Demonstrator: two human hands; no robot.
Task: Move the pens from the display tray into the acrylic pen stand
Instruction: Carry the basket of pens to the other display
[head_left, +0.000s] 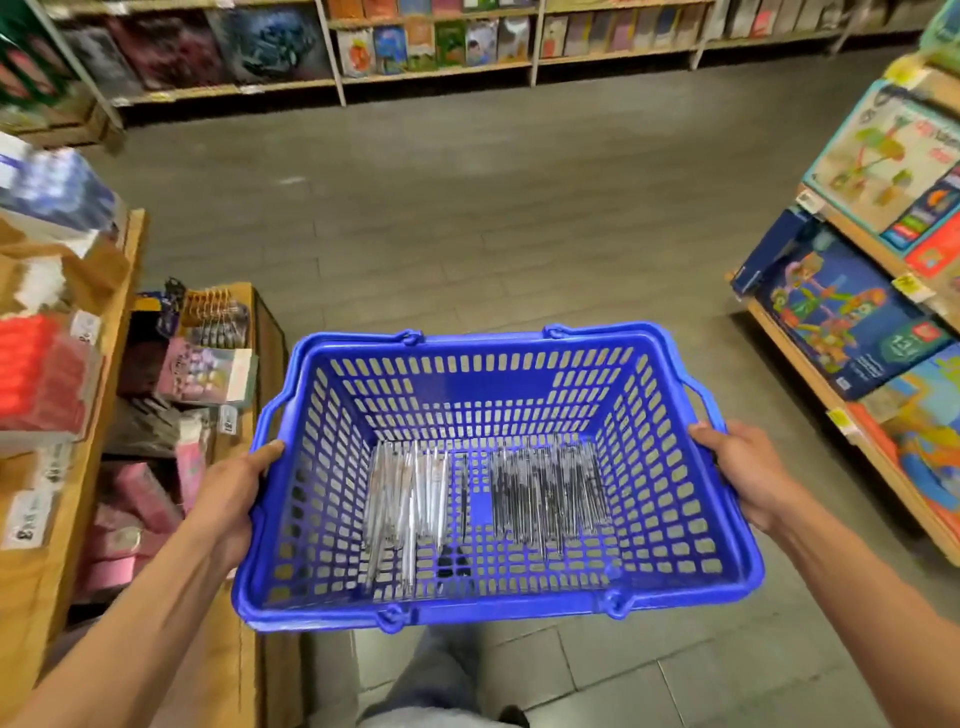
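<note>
Pens (485, 499) on basket (498, 605) floor, hands (231, 499) gripping side rims

both bare forearms are extended forward from the lower corners of the view, converging slightly. left hand (228, 499) is curled round the left rim of the basket (498, 610), thumb laid on top of the rim, fingers hidden beneath. right hand (743, 467) is clamped on the right rim likewise, thumb on top, fingers underneath. wrists are held roughly straight. the basket is held level between the two hands.
</note>
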